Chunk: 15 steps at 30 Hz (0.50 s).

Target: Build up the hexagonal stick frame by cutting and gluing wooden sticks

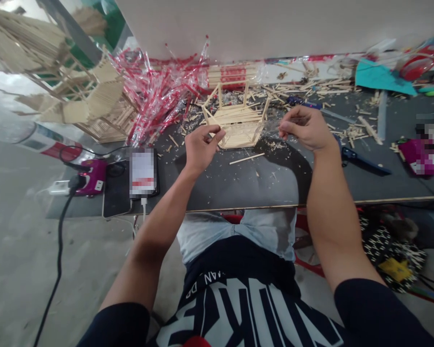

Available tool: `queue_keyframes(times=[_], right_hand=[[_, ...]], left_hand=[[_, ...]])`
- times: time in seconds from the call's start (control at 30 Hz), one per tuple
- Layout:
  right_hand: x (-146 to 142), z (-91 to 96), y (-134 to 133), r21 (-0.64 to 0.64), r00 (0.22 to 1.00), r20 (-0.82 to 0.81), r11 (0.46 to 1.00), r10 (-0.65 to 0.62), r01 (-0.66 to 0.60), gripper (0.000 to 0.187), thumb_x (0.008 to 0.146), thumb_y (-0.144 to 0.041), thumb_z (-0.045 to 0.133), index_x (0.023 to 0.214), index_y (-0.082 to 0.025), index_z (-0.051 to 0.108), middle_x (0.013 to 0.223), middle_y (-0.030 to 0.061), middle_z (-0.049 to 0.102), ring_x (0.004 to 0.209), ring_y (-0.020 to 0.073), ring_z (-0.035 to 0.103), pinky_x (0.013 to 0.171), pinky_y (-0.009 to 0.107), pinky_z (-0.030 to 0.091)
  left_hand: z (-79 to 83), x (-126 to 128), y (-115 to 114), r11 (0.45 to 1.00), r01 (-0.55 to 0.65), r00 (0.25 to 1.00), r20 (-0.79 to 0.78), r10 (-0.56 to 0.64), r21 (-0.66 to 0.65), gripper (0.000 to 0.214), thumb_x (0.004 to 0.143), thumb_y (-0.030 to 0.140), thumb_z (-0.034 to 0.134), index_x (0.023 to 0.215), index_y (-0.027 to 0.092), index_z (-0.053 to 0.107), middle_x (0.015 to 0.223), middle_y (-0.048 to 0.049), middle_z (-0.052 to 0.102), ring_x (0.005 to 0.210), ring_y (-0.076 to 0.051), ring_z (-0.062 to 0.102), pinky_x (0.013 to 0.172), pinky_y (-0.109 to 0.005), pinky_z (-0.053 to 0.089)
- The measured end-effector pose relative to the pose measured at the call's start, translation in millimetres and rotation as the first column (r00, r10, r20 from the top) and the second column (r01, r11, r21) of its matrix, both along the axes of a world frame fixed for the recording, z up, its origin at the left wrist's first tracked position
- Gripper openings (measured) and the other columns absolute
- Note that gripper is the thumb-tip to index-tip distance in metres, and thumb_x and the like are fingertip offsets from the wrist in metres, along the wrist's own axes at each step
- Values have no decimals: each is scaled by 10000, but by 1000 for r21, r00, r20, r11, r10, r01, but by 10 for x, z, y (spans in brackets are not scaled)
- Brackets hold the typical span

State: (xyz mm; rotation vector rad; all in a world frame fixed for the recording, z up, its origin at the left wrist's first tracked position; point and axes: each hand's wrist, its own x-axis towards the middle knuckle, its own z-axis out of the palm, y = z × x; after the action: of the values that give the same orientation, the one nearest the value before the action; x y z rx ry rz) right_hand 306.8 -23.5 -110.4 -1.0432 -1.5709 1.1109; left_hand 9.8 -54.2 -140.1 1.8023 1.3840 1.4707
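Observation:
A small open frame [238,115] built of thin wooden sticks stands on the dark table, with a slatted floor and several upright posts. At its near left corner, my left hand [201,147] pinches the frame between thumb and forefinger. My right hand [305,126] is raised to the right of the frame, apart from it, with thumb and fingertips pressed together. Something clear and wispy shows near those fingertips, too faint to name. One loose wooden stick [246,158] lies in front of the frame.
A larger stick model [94,96] stands at the left beside crumpled red-and-clear wrappers [159,91]. A phone [143,172] and a purple power strip [92,177] lie at the left edge. Stick scraps, a dark-blue-handled tool [365,161] and a teal sheet [381,77] lie right.

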Motion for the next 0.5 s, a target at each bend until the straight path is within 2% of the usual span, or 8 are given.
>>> queue_keyframes(times=[0.23, 0.5], right_hand=[[0, -19, 8, 22, 1000, -14, 1000, 14, -14, 422, 646, -600, 931, 711, -287, 654, 615, -7, 629, 570, 160, 595, 571, 380, 517], [-39, 40, -33, -25, 999, -25, 999, -28, 27, 483, 535, -649, 960, 658, -291, 659, 576, -14, 623, 555, 169, 581, 553, 378, 496]], left_hand=[[-2, -2, -5, 1000, -9, 1000, -26, 9, 16, 117, 889, 323, 737, 866, 214, 773, 904, -23, 791, 499, -73, 634, 486, -200, 454], [-12, -20, 2, 999, -2, 999, -47, 4, 40, 142, 902, 346, 734, 863, 215, 775, 911, -27, 793, 496, -66, 635, 469, -196, 430]])
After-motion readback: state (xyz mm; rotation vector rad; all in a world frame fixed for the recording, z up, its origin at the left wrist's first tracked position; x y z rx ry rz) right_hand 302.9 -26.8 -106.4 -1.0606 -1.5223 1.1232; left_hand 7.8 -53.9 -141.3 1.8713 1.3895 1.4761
